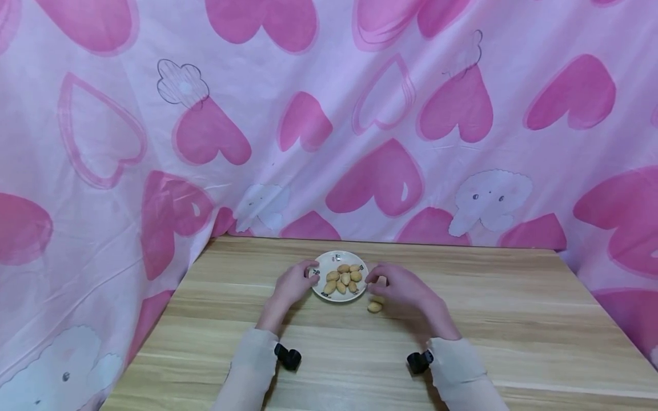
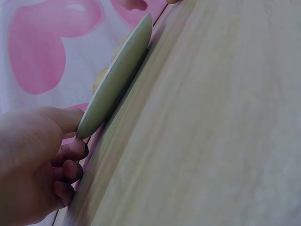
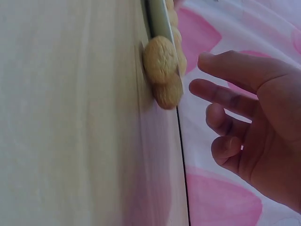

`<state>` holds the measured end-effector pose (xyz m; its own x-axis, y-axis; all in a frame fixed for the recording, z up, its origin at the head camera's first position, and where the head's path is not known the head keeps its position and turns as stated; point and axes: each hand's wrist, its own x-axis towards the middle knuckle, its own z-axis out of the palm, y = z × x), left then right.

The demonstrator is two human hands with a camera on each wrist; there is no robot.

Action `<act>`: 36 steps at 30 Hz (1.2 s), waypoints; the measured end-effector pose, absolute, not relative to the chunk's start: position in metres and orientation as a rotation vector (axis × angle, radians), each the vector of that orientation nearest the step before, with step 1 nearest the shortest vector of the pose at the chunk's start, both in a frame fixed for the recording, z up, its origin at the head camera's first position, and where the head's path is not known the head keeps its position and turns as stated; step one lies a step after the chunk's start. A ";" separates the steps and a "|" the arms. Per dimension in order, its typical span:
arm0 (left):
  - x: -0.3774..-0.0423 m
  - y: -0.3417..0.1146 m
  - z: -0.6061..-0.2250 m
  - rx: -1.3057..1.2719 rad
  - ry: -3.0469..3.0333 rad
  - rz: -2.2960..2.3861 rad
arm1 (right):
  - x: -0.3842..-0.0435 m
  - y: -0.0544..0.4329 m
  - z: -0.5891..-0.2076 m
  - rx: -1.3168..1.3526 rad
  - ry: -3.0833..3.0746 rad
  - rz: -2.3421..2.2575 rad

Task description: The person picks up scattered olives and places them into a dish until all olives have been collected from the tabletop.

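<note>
A small white plate [image 1: 325,266] with dark printed marks on its rim bears several tan oval nuts [image 1: 345,278] with wrinkled shells. My left hand [image 1: 293,283] pinches the plate's left edge. In the left wrist view the thumb lies on the rim and the other fingers curl beneath it, against the plate's pale underside [image 2: 110,89]. Two loose nuts [image 3: 160,60] lie on the table just beyond the plate's right side. Above and beside them hovers my right hand [image 1: 403,285], its fingers loosely bent with nothing between them in the right wrist view.
The wooden table [image 1: 339,354] ends at the back against a pink curtain [image 1: 380,125] printed with hearts. More of the cloth hangs along the left and right sides. A black wrist camera [image 1: 289,358] is strapped to each sleeve.
</note>
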<state>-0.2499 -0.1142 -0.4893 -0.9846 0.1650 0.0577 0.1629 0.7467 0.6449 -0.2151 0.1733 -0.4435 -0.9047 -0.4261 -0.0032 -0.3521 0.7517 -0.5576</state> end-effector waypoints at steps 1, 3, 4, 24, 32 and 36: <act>-0.250 -0.114 -0.489 0.271 2.931 1.081 | -0.216 0.175 -0.444 -0.623 2.809 -0.862; -0.250 -0.114 -0.489 0.259 2.924 1.080 | -0.216 0.178 -0.444 -0.610 2.785 -0.874; -0.249 -0.114 -0.488 0.258 2.921 1.079 | -0.217 0.179 -0.444 -0.612 2.774 -0.883; -0.249 -0.115 -0.489 0.253 2.909 1.114 | -0.220 0.195 -0.447 -0.632 2.534 -0.948; -0.249 -0.114 -0.490 0.248 2.910 1.101 | -0.223 0.194 -0.449 -0.664 2.519 -0.909; -0.250 -0.114 -0.489 0.245 2.911 1.098 | -0.223 0.194 -0.449 -0.633 2.527 -0.915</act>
